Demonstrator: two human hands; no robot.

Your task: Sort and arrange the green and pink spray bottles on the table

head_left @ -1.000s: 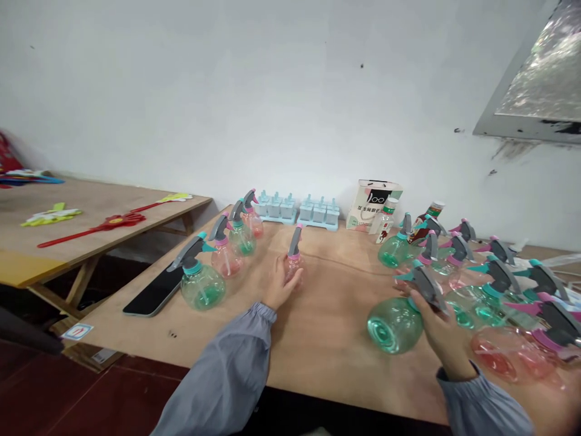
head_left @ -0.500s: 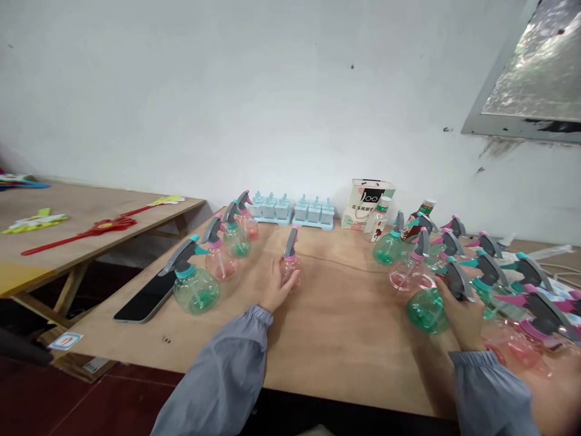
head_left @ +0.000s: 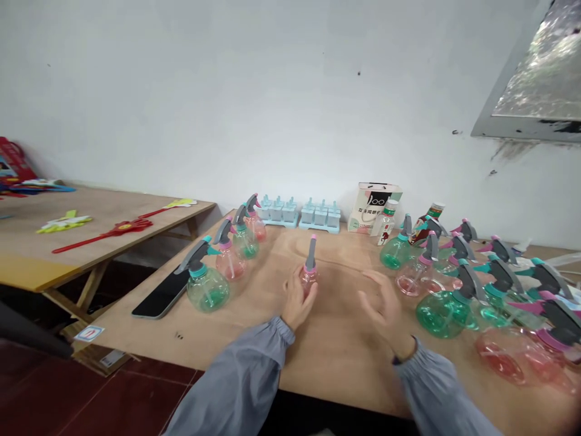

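Observation:
My left hand (head_left: 298, 298) is wrapped round the body of a pink spray bottle (head_left: 311, 270) standing upright mid-table, its grey trigger head above my fingers. My right hand (head_left: 384, 307) hangs over the wood to its right, fingers apart and holding nothing. Close by on the right stands a green spray bottle (head_left: 442, 313), with a paler pink spray bottle (head_left: 411, 277) behind it. Several more pink and green ones crowd the right side. To the left, a row of spray bottles runs back from a green spray bottle (head_left: 208, 289) at the front.
A black phone (head_left: 161, 295) lies by the table's left edge. Along the wall stand two pale-blue popsicle moulds (head_left: 320, 217), a printed box (head_left: 373, 206) and two labelled bottles. Across a gap on the left, another table (head_left: 100, 242) holds red and yellow hand-shaped clappers.
My right hand has let go of the green spray bottle on the right and moved left, towards the middle. My left hand stays on the pink bottle, whose head has turned. The view has shifted slightly.

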